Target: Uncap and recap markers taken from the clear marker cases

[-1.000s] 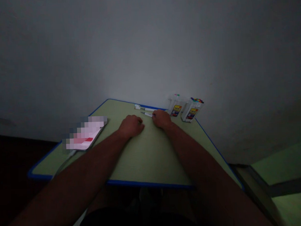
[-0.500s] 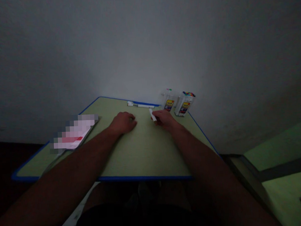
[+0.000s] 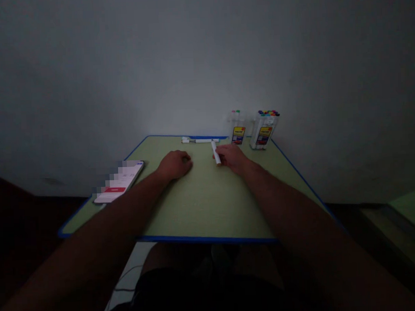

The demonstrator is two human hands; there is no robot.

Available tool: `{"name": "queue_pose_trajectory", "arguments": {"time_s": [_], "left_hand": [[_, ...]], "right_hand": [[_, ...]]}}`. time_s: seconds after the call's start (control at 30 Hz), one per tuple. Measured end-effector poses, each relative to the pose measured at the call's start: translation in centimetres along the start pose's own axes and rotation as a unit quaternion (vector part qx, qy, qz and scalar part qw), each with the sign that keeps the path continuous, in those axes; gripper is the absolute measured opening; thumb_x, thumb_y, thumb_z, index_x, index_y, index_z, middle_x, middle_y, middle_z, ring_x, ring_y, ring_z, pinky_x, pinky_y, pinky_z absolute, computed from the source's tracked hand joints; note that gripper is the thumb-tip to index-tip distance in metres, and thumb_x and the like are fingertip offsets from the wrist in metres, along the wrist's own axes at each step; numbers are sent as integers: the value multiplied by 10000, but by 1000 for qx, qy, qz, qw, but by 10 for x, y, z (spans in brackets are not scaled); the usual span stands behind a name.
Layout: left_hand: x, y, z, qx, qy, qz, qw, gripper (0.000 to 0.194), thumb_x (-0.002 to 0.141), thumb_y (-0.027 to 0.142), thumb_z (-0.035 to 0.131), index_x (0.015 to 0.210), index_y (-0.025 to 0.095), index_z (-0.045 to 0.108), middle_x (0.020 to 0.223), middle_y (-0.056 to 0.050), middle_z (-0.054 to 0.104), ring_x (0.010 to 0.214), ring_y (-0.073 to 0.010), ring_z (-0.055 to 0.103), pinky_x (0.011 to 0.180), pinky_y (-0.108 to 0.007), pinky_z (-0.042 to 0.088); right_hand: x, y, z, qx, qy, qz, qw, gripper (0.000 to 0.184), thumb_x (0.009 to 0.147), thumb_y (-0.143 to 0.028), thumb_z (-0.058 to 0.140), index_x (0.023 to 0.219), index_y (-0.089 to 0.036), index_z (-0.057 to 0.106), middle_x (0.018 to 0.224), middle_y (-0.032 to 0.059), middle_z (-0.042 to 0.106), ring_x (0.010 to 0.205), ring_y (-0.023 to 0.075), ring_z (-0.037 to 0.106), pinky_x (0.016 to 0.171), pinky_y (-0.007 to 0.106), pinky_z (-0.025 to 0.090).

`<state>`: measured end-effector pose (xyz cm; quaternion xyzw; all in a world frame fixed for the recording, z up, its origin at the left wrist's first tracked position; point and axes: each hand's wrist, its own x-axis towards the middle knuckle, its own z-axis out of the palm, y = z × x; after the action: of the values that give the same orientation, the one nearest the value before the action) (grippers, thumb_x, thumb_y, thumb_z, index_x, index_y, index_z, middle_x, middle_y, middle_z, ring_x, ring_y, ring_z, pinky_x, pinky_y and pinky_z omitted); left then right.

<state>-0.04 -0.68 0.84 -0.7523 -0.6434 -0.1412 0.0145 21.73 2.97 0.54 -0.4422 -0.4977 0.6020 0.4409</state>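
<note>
My right hand (image 3: 230, 155) pinches a white marker (image 3: 216, 154) between thumb and fingers, held at a slant above the green tabletop (image 3: 198, 201). The marker's lower end looks brownish orange. My left hand (image 3: 174, 165) rests on the table to the left, loosely curled, with a gap between thumb and forefinger and nothing visible in it. Behind both hands, another white marker (image 3: 207, 141) lies along the far edge, with a small white piece (image 3: 185, 140) at its left end that I cannot make out clearly.
A clear plastic case (image 3: 238, 132) with a few markers stands at the back right. Beside it is a fuller marker case (image 3: 264, 131) with many coloured tops. At the left lies a lit phone (image 3: 121, 181), partly blurred. A wall (image 3: 190, 65) rises behind the blue-edged table.
The view has shifted, so the table and things on it sit differently in the picture. My right hand still holds the marker, and my left hand still rests on the table.
</note>
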Motion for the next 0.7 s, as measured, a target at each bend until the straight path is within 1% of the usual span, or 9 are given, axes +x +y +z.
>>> {"name": "queue_pose_trajectory", "arguments": {"time_s": [0.1, 0.13, 0.2, 0.23, 0.3, 0.37, 0.47, 0.53, 0.7], "left_hand": [[14, -1, -6, 30, -48, -21, 998, 330, 787, 397, 542, 969, 198, 732, 1019, -91, 742, 952, -267, 670, 842, -349, 513], [19, -3, -7, 39, -44, -32, 998, 306, 786, 378, 539, 950, 201, 727, 1008, -90, 740, 949, -269, 667, 833, -350, 513], [29, -6, -5, 39, -4, -49, 998, 284, 803, 353, 520, 954, 199, 705, 1002, -99, 727, 948, -267, 659, 837, -354, 510], [33, -7, -2, 39, 28, -54, 997, 283, 814, 339, 506, 969, 192, 692, 1021, -112, 714, 959, -268, 651, 846, -360, 508], [39, -11, 7, 42, 87, -59, 994, 318, 833, 327, 488, 1053, 172, 658, 1125, -145, 667, 1012, -278, 627, 881, -382, 501], [45, -14, 16, 51, 114, -61, 990, 371, 838, 322, 487, 1146, 163, 619, 1208, -159, 622, 1105, -294, 584, 938, -398, 481], [55, -19, 26, 62, 127, -53, 989, 462, 841, 339, 491, 1247, 133, 574, 1258, -173, 588, 1203, -311, 514, 1028, -409, 424], [62, -22, 29, 66, 128, -34, 989, 510, 847, 351, 484, 1285, 101, 557, 1279, -188, 576, 1223, -322, 487, 1062, -415, 388], [74, -30, 33, 66, 107, -8, 992, 539, 855, 334, 464, 1353, 138, 535, 1330, -148, 581, 1248, -320, 463, 1095, -432, 326]], "right_hand": [[3, 1, -2, 14, -7, -4, 1000, 135, 849, -78, 537, 749, -123, 616, 607, 0, 602, 487, 90, 540, 461, 199, 450], [4, 1, -2, 16, -3, -5, 1000, 133, 848, -77, 538, 749, -123, 614, 607, -3, 596, 494, 90, 539, 466, 202, 454], [4, 0, -1, 16, 7, -4, 1000, 135, 849, -77, 534, 747, -128, 607, 606, -5, 587, 505, 95, 534, 474, 211, 465], [4, -1, -1, 15, 10, -2, 1000, 138, 851, -77, 530, 747, -131, 603, 608, -4, 587, 509, 98, 532, 478, 217, 472], [3, -2, -1, 15, 7, 6, 1000, 140, 855, -78, 524, 749, -136, 595, 615, 1, 592, 516, 103, 531, 485, 230, 488], [3, -3, -1, 17, -1, 9, 1000, 142, 857, -76, 520, 748, -140, 585, 620, 5, 593, 524, 107, 532, 491, 237, 501], [3, -3, -1, 20, -5, 10, 1000, 145, 861, -77, 522, 746, -150, 570, 624, 9, 591, 539, 111, 538, 502, 239, 511], [4, -3, -1, 22, -2, 10, 1000, 145, 862, -83, 526, 743, -155, 566, 630, 15, 593, 546, 116, 536, 505, 246, 517], [8, 0, -1, 22, -5, 5, 1000, 136, 862, -94, 527, 746, -153, 567, 648, 26, 599, 554, 126, 534, 507, 269, 532]]}}
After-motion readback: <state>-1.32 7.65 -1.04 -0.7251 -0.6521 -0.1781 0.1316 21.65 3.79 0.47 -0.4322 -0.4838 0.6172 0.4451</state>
